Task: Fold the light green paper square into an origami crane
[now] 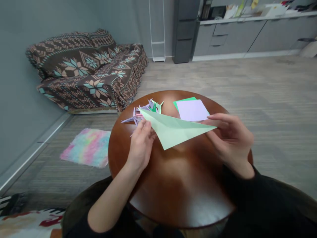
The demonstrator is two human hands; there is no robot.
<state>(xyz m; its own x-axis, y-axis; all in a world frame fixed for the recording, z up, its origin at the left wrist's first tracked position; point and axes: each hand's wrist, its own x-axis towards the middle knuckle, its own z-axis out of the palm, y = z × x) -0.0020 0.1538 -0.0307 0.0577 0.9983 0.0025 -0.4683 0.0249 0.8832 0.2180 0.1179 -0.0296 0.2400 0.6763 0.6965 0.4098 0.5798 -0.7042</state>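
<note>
Origami (151, 106) part-hidden behind sheet (173, 131); counter (257, 18) cropped

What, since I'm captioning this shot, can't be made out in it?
All in the head view:
Underside of the pale green paper: it faces away from the camera.
Number of folded pieces: they overlap, and the pale green paper covers part of them.
Number of sheets under the lilac sheet: it hides all but edges of green.
Counter items: small, blurred, some cut off by the top edge.
Red-and-white item, lower left: cut off by the picture's edge.
</note>
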